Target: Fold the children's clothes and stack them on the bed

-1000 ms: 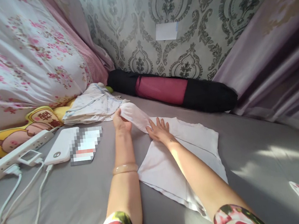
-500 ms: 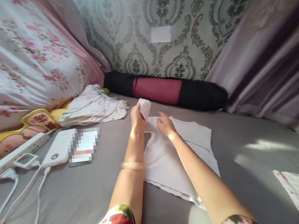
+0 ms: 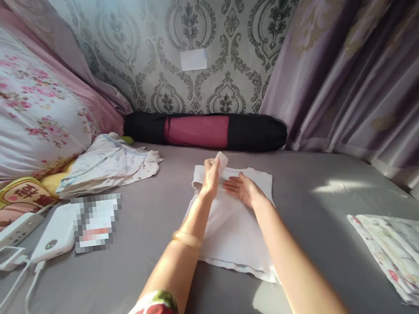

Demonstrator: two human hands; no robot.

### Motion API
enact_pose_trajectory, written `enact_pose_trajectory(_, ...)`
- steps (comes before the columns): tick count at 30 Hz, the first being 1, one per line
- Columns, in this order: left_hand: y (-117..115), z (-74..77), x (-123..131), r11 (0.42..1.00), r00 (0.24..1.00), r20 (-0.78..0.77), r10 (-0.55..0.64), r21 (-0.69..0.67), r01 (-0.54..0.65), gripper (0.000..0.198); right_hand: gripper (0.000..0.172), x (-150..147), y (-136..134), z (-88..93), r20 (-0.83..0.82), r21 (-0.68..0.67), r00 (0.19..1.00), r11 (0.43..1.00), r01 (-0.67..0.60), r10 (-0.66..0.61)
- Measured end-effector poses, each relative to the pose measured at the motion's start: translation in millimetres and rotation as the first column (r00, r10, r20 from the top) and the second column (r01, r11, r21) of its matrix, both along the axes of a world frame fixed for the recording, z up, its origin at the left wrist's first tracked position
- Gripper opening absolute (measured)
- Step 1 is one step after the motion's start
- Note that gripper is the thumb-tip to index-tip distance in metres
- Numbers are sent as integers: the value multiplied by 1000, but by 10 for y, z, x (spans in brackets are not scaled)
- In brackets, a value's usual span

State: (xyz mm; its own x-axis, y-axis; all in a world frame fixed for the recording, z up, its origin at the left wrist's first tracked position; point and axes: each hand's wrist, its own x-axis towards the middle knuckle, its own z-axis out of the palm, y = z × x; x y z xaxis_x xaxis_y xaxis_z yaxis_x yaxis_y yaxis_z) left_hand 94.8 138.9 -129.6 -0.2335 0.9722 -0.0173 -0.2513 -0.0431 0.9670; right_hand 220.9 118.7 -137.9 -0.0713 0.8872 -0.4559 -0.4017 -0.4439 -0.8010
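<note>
A white garment lies spread on the grey sheet, under my forearms. My left hand is closed on a bunched white piece of cloth at the garment's upper part, raised a little above the sheet. Close on its right, my right hand hovers over the garment with its fingers apart and nothing in it. A bangle circles my left wrist.
A black and maroon roll lies along the wall. Crumpled cloth, a white power bank, a power strip and cables are at the left. Folded patterned cloths lie at the right.
The view has turned right. My left hand has moved toward the garment's middle with the cloth. My right hand's fingers have spread, and the garment's upper left part now lies folded over.
</note>
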Motion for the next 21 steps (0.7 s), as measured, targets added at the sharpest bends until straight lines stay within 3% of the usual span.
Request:
enact_pose_trajectory(4,-130,-20,153,970,963,-134,-235,30,241,35,60,15,30,32,-68,61,997,997,-40,44)
enact_pose_trajectory(6,-127,-3,150,937,940,-106,-323,104,334,41,54,14,39,21,-30,104,999,994,-38,41)
enact_pose_trajectory(8,-77,26,71,936,949,-102,-297,166,311,44,34,4,42,-8,42,136,999,991,9,-15)
enact_pose_trajectory(10,-9,49,-74,957,966,-168,-196,184,226,40,21,4,46,-43,100,161,991,984,70,-87)
enact_pose_trajectory(12,50,41,-245,973,947,-312,-79,182,141,31,25,32,58,-77,147,184,980,977,109,-137)
enact_pose_trajectory(15,96,-53,-454,988,848,-530,22,143,63,18,32,135,99,-124,278,221,946,969,107,-168)
enact_pose_trajectory(21,134,-321,-542,986,702,-701,-125,-10,166,43,35,406,202,-245,605,333,757,942,42,-248)
